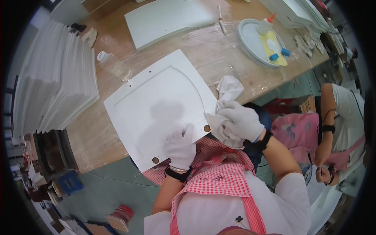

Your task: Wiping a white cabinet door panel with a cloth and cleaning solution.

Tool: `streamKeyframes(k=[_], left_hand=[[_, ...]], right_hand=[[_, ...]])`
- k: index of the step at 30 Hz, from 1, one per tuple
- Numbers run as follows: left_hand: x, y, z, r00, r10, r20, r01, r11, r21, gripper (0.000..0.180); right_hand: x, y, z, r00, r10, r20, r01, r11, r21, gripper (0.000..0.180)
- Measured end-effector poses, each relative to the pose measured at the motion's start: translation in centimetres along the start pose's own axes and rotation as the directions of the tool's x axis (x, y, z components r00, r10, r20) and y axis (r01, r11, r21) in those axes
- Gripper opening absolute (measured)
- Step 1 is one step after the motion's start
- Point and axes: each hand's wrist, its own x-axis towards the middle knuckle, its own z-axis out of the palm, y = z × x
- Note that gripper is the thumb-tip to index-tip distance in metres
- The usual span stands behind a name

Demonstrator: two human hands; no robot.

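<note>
So, biggest thing first: a long wooden workbench wrapped in clear plastic film (pixel 219 51), and off on its left side a tall stack of white flat boards (pixel 55 78). Lying on the bench right in front of the person is a white square panel with a recessed curved outline and round holes (pixel 156 105), its near edge hanging a bit over the bench edge. The left hand (pixel 181 147) in a white glove presses flat on that near edge, fingers spread slightly apart, looks like it's just pinning the panel so it won't slide. The right hand (pixel 243 121), gloved too, has its fingers bunched tight around a crumpled white cloth (pixel 227 94) at the panel's right edge. Further back there's a round pale tray (pixel 250 43) holding a small white squeeze bottle with a red tip (pixel 265 25), a yellow sheet and two blue caps (pixel 280 55).
</note>
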Motion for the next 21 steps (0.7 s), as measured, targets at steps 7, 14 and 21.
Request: streamKeyframes(k=[7,14,21], left_hand=[[0.8,0.4,0.4,0.998,0.039,-0.043,-0.042,0.996,-0.076,0.056],[1.0,0.0,0.4,0.996,0.022,-0.085,-0.027,0.998,-0.063,0.049],[0.9,0.1,1.2,0.984,0.036,-0.176,-0.044,0.998,-0.04,0.042]], right_hand=[[12.5,2.5,2.5,0.999,-0.034,0.03,0.042,0.958,-0.283,0.015],[6.2,1.5,2.4,0.993,0.013,0.121,0.008,0.986,-0.167,0.025],[15.7,0.4,2.1,0.993,0.075,0.096,-0.033,0.925,-0.379,0.022]])
